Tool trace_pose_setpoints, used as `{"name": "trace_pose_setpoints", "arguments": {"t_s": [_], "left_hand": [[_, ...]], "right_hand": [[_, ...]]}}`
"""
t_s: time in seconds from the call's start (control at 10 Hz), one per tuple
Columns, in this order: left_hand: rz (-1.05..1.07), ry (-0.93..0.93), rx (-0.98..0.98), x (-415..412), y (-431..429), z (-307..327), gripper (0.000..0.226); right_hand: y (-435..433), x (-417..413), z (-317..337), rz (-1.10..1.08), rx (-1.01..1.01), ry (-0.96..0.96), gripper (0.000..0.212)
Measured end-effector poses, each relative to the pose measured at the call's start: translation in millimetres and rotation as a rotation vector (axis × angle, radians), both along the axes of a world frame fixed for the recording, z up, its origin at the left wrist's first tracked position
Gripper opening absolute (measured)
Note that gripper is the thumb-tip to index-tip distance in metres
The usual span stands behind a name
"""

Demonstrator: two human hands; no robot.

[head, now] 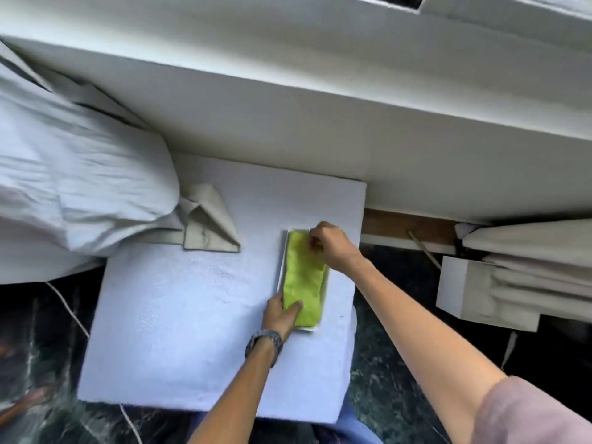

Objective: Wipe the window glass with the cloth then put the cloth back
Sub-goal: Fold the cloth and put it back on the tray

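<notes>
One cloth [303,278], yellow-green, folded into a long strip, lies in a shallow white tray [283,251] right of centre of the frame. Tray rim shows along the strip's left side and at its upper and lower ends.

Left hand [282,315]: lower end of the cloth; thumb lies on top of the fabric, remaining fingers along the tray's left edge, a loose grip on the cloth's near end. Wristwatch [263,343], metal band, on that wrist.

Right hand [333,245]: upper end of the cloth; fingers curled in and pinched at the fabric's top right corner, grip closed on the cloth. Forearm runs down to the lower right of the frame, ending in a pinkish sleeve [538,415].

Bench [179,315]: white, textured top, carries the tray; fills the middle of the frame.

Folded beige fabric [209,225]: on the bench's upper left part, well apart from the tray.

Pale crumpled bedding [77,174]: left of the frame, overlapping the bench's upper left corner.

White ledge [320,100]: broad band across the upper frame, above the bench.

White block [471,290] and stacked pale fabric [538,251]: right edge of the frame.

Dark marbled floor [384,363]: visible around the bench, lower frame.
</notes>
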State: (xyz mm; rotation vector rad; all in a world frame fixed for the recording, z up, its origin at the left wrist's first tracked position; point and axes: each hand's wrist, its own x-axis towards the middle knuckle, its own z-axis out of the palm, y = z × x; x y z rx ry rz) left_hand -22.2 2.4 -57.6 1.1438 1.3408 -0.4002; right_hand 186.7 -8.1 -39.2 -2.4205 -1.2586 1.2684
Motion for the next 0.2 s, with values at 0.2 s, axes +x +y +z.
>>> {"name": "trace_pose_setpoints", "arguments": {"t_s": [0.2], "left_hand": [[-0.359,0.336,0.240,-13,13,34,0.037]], "right_hand": [[-9,-26,32,0.173,-0.024,-0.291,0.048]]}}
